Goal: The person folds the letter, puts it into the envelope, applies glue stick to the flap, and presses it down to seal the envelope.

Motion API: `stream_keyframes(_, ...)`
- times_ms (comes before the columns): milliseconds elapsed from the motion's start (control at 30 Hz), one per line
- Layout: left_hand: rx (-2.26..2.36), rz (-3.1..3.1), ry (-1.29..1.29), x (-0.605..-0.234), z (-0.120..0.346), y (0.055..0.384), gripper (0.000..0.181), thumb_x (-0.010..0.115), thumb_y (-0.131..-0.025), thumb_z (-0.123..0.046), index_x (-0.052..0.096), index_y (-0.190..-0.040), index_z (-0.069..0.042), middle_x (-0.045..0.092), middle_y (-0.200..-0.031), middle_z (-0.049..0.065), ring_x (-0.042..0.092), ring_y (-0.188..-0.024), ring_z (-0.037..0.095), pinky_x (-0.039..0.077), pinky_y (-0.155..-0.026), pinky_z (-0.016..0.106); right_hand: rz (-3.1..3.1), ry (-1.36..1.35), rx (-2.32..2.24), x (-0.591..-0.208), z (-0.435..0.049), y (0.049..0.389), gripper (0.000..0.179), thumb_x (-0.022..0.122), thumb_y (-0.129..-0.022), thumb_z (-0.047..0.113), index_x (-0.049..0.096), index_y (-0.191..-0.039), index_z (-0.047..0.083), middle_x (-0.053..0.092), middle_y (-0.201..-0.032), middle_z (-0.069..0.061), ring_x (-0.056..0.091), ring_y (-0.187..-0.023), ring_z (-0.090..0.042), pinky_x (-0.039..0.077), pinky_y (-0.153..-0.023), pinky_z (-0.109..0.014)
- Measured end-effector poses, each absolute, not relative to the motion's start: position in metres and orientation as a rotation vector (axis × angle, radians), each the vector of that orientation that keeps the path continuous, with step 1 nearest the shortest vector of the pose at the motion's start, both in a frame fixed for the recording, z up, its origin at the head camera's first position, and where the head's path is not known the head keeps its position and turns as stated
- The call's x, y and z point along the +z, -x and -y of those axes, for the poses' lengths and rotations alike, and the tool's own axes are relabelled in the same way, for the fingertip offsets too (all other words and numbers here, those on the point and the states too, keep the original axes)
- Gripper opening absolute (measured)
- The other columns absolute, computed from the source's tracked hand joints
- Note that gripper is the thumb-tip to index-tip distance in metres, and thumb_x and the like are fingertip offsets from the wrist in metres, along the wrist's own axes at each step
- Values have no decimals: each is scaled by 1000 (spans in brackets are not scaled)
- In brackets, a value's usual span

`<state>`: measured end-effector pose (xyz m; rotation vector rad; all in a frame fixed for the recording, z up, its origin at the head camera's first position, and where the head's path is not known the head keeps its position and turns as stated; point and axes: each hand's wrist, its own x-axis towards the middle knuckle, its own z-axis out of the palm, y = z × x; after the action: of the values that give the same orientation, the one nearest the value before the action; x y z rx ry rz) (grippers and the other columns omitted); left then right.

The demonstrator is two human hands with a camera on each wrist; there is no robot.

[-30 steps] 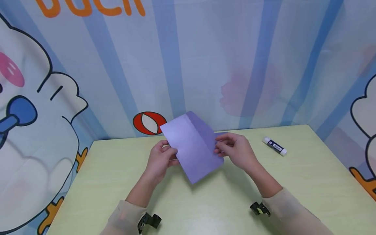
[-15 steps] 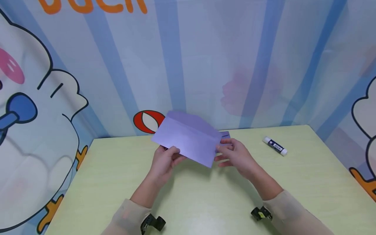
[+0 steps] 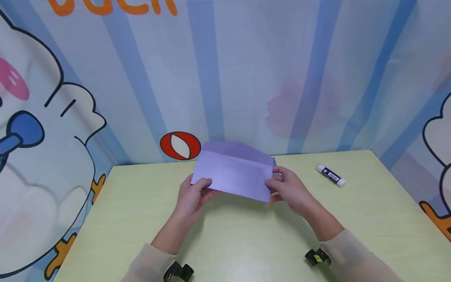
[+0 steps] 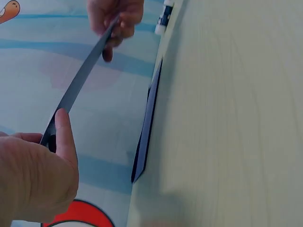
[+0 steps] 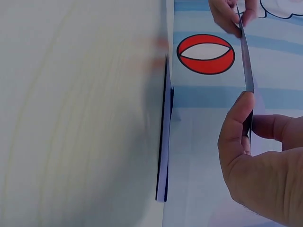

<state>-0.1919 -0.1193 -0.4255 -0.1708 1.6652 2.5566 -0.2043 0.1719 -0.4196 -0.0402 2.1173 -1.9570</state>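
Observation:
A purple paper envelope (image 3: pixel 232 172) is held up over the far part of the table, its flap (image 3: pixel 239 149) standing open along the top. My left hand (image 3: pixel 192 196) pinches its lower left corner, thumb on the near face and fingers behind. At the right edge, my right hand (image 3: pixel 289 190) pinches it between thumb and fingers. Both wrist views show the envelope edge-on, thin and raised off the table. Beneath it, a second flat purple folded paper (image 4: pixel 149 123) lies near the table's back edge, mostly hidden behind the envelope in the head view.
A glue stick (image 3: pixel 330 175) with white ends lies at the right rear of the pale table (image 3: pixel 239 243). Behind the table hangs a printed cartoon backdrop (image 3: pixel 243 70) with blue stripes.
The envelope has turned from a steep slant to nearly level, flap at the top. My right hand has moved from beside its edge to pinching the right end.

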Motion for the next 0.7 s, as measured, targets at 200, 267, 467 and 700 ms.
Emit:
stream_keyframes(200,2357,-2020,249,-425,140,196,41,67,-101,-3,58,-141,-3,70,-112,17,76,-88,24,65,-74,39,-2213,106,-1837,-419,-186,205,55,64,-105,8,42,-154,-3,69,-109,-17,71,-89,-26,62,-66,-37)
stream_keyframes(267,2247,-2150,239,-426,143,195,41,71,-99,-4,62,-140,-5,72,-108,16,75,-86,24,65,-72,39,-2235,125,-1799,-419,-190,204,57,65,-105,8,42,-155,-3,70,-108,-18,72,-89,-27,63,-67,-39)
stream_keyframes(467,1938,-2393,179,-431,151,189,34,78,-97,-9,66,-128,-4,75,-96,13,75,-75,26,64,-65,37,-2298,162,-1692,-421,-199,203,59,67,-103,7,43,-155,-4,66,-101,-17,71,-87,-26,64,-67,-41)
stream_keyframes(700,1682,-2464,87,-435,155,183,25,80,-95,-7,65,-113,1,70,-85,14,69,-58,23,62,-57,37,-2356,141,-1539,-427,-204,198,55,72,-100,7,46,-147,-4,62,-98,-16,68,-74,-25,63,-63,-43)
